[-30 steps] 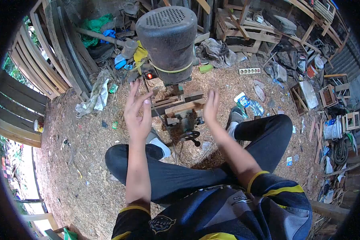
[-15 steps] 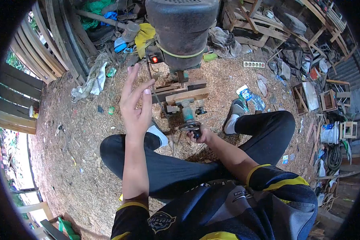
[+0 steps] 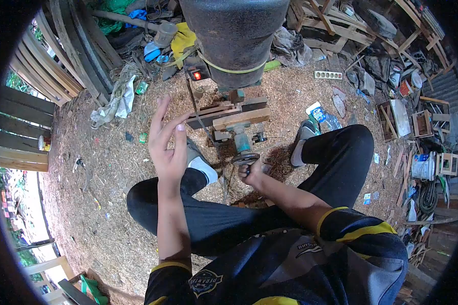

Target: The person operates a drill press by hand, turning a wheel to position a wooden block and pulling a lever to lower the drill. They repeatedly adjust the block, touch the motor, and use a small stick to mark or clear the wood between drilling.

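Fingers spread, my left hand (image 3: 168, 147) is raised left of the machine, near a thin dark lever, with nothing visibly held. Contact with the lever cannot be made out. My right hand (image 3: 250, 173) is closed around the handle of a black handwheel (image 3: 245, 158) at the machine's near side. Beyond the wheel, a green metal vise part (image 3: 242, 141) meets a light wooden block (image 3: 241, 119). Darker wood pieces (image 3: 203, 120) lie behind the block. Over them stands the large dark machine body (image 3: 234, 40), its lower tool end close above the wood.
A switch box (image 3: 197, 75) glows red left of the machine body. Wood shavings cover the ground (image 3: 102, 178). A power strip (image 3: 328, 75), a plastic bottle (image 3: 333, 122) and wooden frames (image 3: 392, 122) lie to the right. Curved planks (image 3: 81, 46) lean at the left.
My right hand has moved slightly up around the handwheel with its handle. My left hand sits a little lower and further left. The view has shifted slightly.
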